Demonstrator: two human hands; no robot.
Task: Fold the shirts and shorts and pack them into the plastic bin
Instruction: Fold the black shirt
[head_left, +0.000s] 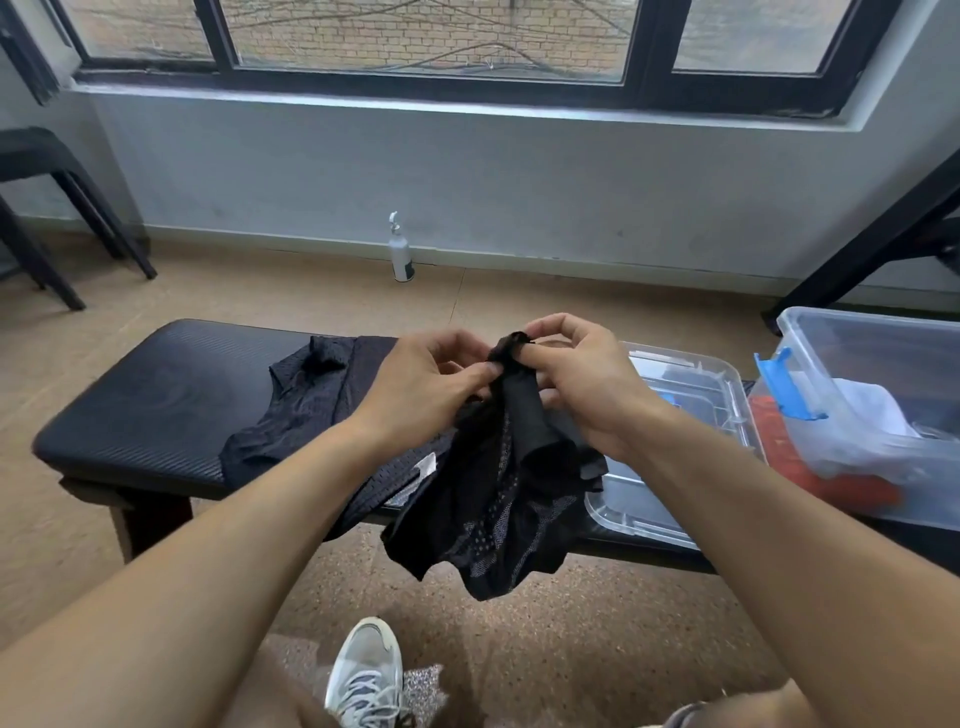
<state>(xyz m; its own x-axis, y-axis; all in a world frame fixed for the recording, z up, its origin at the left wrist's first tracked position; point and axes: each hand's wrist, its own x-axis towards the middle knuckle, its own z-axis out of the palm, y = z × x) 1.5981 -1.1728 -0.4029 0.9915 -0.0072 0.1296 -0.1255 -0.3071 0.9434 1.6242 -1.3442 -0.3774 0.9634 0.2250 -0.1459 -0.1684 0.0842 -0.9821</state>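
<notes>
A black mesh garment (493, 509), probably shorts, hangs bunched in the air above the front edge of the black bench (150, 400). My left hand (421, 389) pinches its top edge from the left. My right hand (582, 384) pinches the same top edge from the right, close beside the left. A second dark mesh garment (306, 405) lies spread on the bench behind my left arm. The clear plastic bin (857, 415) with a blue latch stands at the right end and holds white and red items.
A clear bin lid (691, 395) lies on the bench between my hands and the bin. A white spray bottle (401, 254) stands on the floor by the wall. Black stool legs (78, 218) are at far left. My sneaker (366, 670) is below.
</notes>
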